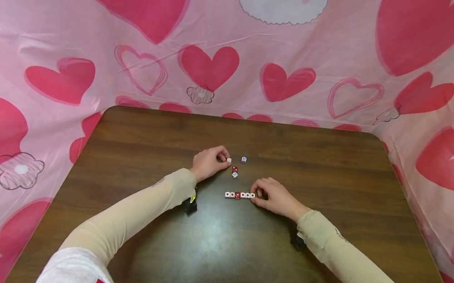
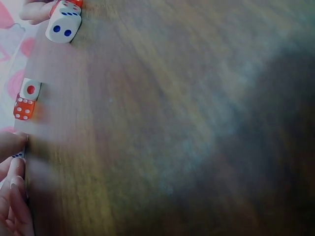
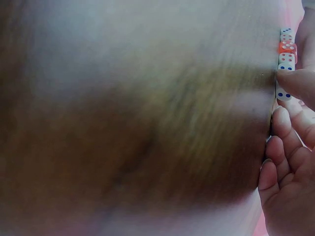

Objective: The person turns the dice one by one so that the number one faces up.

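My left hand (image 1: 207, 162) pinches a white die (image 1: 229, 160) between thumb and fingertips; in the left wrist view its fingers mostly cover that die (image 2: 18, 155). In front of me runs a straight row of dice (image 1: 237, 195), white ones with a single red one among them. At the row's right end my right hand (image 1: 277, 197) pinches the last white die (image 3: 284, 93), with the thumb on its near side. A red die (image 1: 235, 169) and a white die (image 1: 234, 175) sit touching between the row and my left hand.
Another white die (image 1: 243, 159) lies apart, to the right of my left hand. The brown wooden table (image 1: 162, 135) is bordered by pink cloth (image 1: 253, 39) printed with hearts, at the back and both sides.
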A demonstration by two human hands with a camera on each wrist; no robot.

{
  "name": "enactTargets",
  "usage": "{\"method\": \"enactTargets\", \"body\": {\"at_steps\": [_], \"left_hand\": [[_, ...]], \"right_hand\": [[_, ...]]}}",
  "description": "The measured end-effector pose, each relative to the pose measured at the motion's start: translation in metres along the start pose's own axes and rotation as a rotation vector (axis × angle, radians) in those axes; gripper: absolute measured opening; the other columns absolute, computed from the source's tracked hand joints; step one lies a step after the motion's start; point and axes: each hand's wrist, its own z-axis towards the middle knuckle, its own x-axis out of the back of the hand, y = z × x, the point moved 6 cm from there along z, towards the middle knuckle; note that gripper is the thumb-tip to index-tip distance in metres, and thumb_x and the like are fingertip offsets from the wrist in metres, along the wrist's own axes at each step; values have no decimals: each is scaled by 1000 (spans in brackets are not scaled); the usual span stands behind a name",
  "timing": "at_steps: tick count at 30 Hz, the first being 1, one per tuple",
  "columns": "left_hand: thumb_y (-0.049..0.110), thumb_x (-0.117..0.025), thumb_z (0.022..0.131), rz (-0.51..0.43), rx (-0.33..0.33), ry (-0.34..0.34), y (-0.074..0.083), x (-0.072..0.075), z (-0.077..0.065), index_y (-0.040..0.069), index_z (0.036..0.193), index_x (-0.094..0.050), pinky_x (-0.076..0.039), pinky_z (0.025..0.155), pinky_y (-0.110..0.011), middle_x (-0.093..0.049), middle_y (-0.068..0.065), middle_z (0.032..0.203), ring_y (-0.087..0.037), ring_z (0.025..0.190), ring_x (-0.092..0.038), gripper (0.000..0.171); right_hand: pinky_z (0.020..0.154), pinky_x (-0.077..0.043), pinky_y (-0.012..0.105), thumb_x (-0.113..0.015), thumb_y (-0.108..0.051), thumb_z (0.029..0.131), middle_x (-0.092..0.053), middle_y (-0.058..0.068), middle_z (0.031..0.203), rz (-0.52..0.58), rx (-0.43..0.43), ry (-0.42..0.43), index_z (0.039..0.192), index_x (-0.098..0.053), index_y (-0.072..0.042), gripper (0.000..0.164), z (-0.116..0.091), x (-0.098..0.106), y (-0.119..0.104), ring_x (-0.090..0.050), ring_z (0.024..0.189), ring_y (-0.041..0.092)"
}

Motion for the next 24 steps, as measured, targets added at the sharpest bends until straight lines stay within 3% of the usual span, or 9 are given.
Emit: {"method": "enactTargets", "body": {"at_steps": [10, 18, 24], "left_hand": [[43, -68, 100, 18, -7, 10, -2, 0, -2, 24, 107, -73, -43, 85, -44, -72, 8, 97, -13, 88, -64, 22], [41, -73, 98, -11, -31, -33, -6, -2, -2, 23, 105, -74, -43, 81, -39, -71, 8, 93, -12, 84, -62, 20], [35, -78, 94, -31, -96, -58, -8, -1, -3, 20, 102, -73, -44, 76, -34, -69, 6, 91, -12, 80, -60, 18]], "right_hand": [[74, -38, 30, -80, -17, 92, -51, -10, 82, -3, -8, -6, 99, -64, -18, 17, 0, -1, 0, -45, 80, 11], [74, -39, 30, -80, -18, 92, -52, -10, 82, -4, -2, 1, 99, -64, -19, 17, -1, -2, 2, -45, 79, 11], [74, -39, 31, -80, -17, 92, -52, -10, 81, -6, 4, 9, 98, -64, -19, 17, -1, -2, 2, -45, 79, 11]]}}
